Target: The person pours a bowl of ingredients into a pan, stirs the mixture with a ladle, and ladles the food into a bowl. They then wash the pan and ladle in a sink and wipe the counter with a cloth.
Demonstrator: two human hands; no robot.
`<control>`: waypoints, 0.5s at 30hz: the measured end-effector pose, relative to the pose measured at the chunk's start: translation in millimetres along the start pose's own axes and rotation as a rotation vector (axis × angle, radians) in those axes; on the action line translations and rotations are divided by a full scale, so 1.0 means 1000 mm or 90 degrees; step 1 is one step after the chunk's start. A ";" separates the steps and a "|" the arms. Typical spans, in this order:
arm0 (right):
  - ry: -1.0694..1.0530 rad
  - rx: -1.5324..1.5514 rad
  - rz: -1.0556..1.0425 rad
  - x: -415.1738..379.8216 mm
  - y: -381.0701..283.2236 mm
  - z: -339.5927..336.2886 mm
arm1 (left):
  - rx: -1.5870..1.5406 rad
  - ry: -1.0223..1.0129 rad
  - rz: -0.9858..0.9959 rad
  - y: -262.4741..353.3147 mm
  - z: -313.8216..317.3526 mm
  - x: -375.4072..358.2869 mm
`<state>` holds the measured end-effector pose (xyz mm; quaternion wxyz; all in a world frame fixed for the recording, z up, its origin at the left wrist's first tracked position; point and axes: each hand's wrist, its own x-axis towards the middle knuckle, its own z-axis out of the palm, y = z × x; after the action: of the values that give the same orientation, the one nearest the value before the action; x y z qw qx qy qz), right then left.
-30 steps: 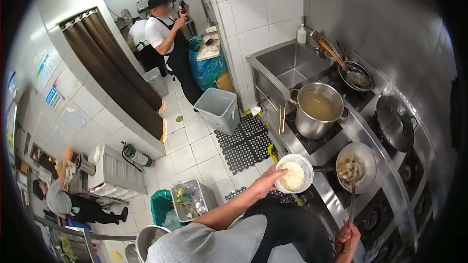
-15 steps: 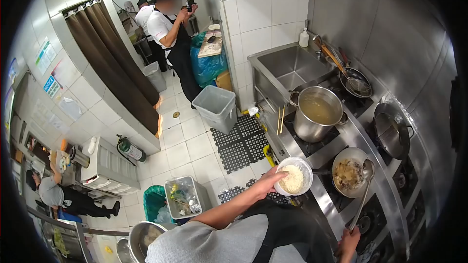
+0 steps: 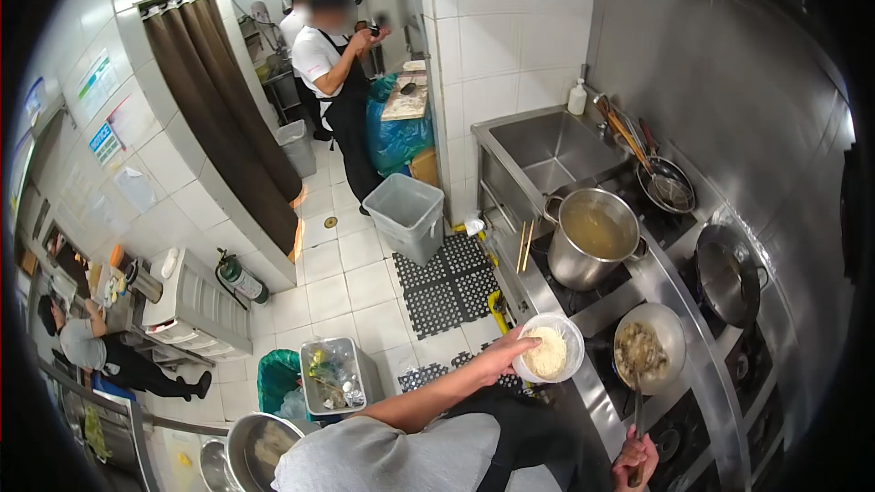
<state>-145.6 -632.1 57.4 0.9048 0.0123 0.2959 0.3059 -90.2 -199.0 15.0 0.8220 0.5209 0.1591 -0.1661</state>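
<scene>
My left hand (image 3: 499, 357) is closed around the side of a clear plastic tub (image 3: 571, 355), thumb over its rim. Pale, grated-looking food (image 3: 545, 359) lies in it. At the lower right, my right hand (image 3: 635, 457) grips the handle of a long metal ladle (image 3: 639, 412). The ladle's head rests among brownish pieces of food (image 3: 638, 346) in a light-coloured frying pan (image 3: 673, 339) on the stove, and is partly hidden there. The tub is held to the left of the pan, apart from it.
Behind the pan stands a big steel pot (image 3: 583, 260) of cloudy liquid, with chopsticks (image 3: 525, 246) beside it. A dark wok (image 3: 729, 273) sits right of it; a sink (image 3: 556, 150) lies beyond. Bins (image 3: 406, 219) stand on the floor. One person (image 3: 342, 100) holds a dark device; another (image 3: 118, 355) works left.
My right hand has drawn the ladle leftward, its head going from the pan's right edge into the food. The food is now gathered more to the pan's middle. The tub stays about level.
</scene>
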 end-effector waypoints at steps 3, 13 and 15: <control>0.049 -0.126 -0.041 0.002 -0.015 -0.012 | -0.017 -0.002 0.012 0.011 0.006 -0.008; 0.150 -0.325 -0.177 -0.018 0.025 0.043 | 0.004 0.029 0.049 0.010 0.006 -0.010; 0.237 -0.398 -0.242 -0.020 0.042 0.059 | 0.016 0.038 0.038 0.011 0.006 -0.011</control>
<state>-149.7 -599.8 124.8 0.8363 -0.3740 0.3445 0.2052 -95.0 -198.5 31.3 0.8147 0.5406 0.1660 -0.1281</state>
